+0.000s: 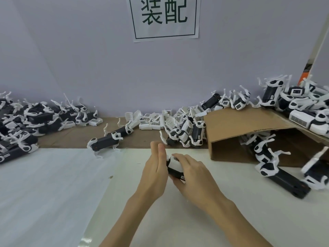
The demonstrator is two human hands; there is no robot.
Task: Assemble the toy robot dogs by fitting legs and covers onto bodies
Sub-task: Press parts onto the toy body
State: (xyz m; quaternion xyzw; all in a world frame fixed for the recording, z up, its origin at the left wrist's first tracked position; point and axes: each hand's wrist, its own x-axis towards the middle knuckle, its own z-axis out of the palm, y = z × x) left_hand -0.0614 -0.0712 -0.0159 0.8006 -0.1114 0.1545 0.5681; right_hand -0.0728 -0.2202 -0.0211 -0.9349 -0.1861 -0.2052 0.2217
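Hands point(173, 168) grip body point(175, 171) — box point(231, 132) holds dogs point(263, 152).

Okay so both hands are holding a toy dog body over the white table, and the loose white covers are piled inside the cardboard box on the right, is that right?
Not quite. The head view shows the white covers piled on the brown strip along the wall, left of the cardboard box, not inside it. The rest holds: the left hand and right hand hold a toy dog body over the white table.
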